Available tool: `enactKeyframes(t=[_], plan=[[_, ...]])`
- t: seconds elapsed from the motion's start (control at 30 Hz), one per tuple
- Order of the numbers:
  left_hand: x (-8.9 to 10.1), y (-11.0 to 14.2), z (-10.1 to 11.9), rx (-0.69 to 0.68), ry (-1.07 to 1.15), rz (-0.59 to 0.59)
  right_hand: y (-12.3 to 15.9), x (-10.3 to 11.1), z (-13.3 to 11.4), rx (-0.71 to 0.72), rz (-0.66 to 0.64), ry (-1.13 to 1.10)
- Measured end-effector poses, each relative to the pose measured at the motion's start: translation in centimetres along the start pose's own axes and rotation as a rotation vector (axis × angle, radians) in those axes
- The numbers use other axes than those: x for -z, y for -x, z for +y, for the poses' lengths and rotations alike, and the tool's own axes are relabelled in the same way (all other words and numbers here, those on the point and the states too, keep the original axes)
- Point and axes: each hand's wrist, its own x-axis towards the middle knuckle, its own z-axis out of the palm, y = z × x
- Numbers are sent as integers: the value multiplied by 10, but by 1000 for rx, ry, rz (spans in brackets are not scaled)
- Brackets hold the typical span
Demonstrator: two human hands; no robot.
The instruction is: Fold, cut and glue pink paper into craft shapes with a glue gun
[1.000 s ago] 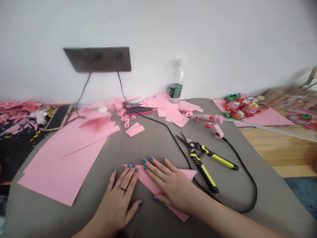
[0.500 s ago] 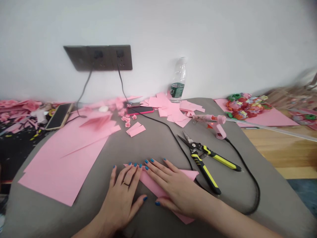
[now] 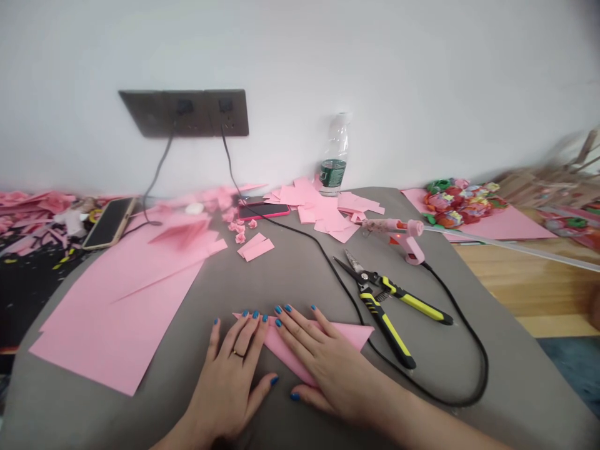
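Observation:
A folded sheet of pink paper (image 3: pixel 350 336) lies on the grey table (image 3: pixel 244 275) near its front edge, its upper edge running roughly level. My left hand (image 3: pixel 232 372) is flat with fingers outstretched, and its fingertips press the paper's left end. Spread across the middle of the sheet is my right hand (image 3: pixel 323 362), also flat, its thumb apart from the fingers. Both hands cover part of the paper. To the right of my right hand lie yellow-and-black shears (image 3: pixel 377 294) with their blades apart.
Large pink sheets (image 3: pixel 126 312) lie at the left. Behind are a pink phone (image 3: pixel 263 211), small pink paper pieces (image 3: pixel 325 212), and a water bottle (image 3: pixel 334 165). A pink glue gun (image 3: pixel 407 240) and its black cord (image 3: pixel 480 375) take up the right side, near paper flowers (image 3: pixel 462 201).
The lower flap of pink paper that stuck out below my right hand no longer shows there. Both hands stay pressed on the sheet in nearly the same place.

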Motion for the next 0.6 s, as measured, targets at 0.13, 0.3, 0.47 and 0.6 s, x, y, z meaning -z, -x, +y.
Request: enactKeyframes(t=[0.13,0.3,0.47,0.6], plan=[[-4,4,0,27,-3,-23,-3,14,0,-30,-67,-129],[-7,6,2,30,-20,-8,-11,49,-3,-121,-177,-281],[-7,-1,13,76,-12,8,-14,47,-16,-213,-142,-132],[-8,-4,21,136,17,33,-12,26,-29,-211,-40,15]])
